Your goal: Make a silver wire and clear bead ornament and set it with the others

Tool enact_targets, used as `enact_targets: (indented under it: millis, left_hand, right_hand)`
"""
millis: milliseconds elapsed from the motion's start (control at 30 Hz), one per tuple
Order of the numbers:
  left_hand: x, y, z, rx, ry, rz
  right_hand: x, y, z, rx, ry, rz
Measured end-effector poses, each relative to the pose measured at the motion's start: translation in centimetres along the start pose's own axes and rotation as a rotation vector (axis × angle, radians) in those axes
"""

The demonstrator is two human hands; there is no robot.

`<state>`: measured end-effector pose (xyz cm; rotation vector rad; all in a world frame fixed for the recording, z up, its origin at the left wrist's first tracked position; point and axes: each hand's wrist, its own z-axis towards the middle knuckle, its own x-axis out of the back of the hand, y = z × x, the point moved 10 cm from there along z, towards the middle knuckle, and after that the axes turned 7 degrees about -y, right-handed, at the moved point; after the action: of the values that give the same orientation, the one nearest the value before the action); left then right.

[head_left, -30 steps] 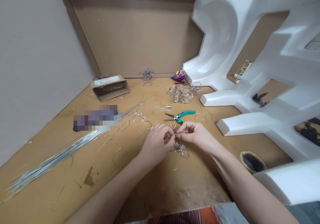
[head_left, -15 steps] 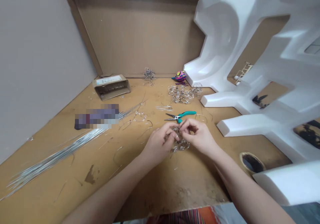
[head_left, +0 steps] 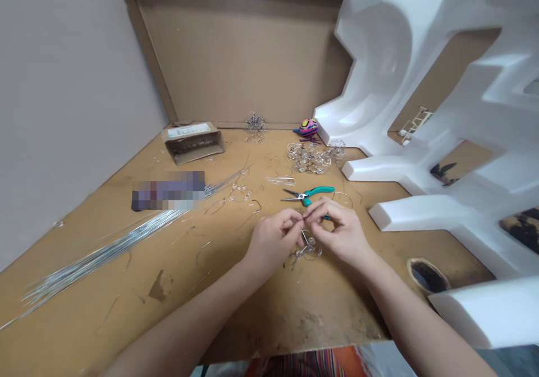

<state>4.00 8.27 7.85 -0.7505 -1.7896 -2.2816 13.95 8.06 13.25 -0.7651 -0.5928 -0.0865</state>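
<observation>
My left hand and my right hand meet over the middle of the wooden table. Both pinch a small tangle of thin wire loops, which hangs between and just below the fingertips. The fingers of both hands are curled closed on the wire. Teal-handled pliers lie on the table just beyond my hands, untouched.
A long bundle of straight wires runs across the left of the table. Finished wire shapes, a colourful small object and a cardboard box sit at the back. White foam blocks fill the right side. A round hole is at the right.
The two hands stayed together on the wire piece and turned it; it now hangs a little lower between the fingertips. The camera shifted slightly.
</observation>
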Motion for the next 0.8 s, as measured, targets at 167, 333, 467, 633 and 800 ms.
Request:
enact_targets:
  millis: [167,333,467,633,800]
  left_hand:
    - [0.3,0.7,-0.3,-0.051,0.063,0.025]
    - [0.9,0.4,-0.2,-0.033,0.073,-0.140]
    - [0.5,0.4,0.1,-0.064,0.013,-0.108]
    - [0.5,0.0,0.2,-0.047,0.014,-0.136]
    - [0.9,-0.1,0.0,0.005,0.041,-0.220]
  right_hand:
    - [0.6,-0.5,-0.2,0.034,0.083,-0.077]
    - [0.9,-1.3,-0.6,0.115,0.144,-0.099]
    - [0.8,-1.7,-0.7,0.151,0.141,-0.116]
    - [0.6,-1.1,-0.5,0.078,0.118,-0.134]
    - [0.6,-0.9,-0.4,0.057,0.113,-0.130]
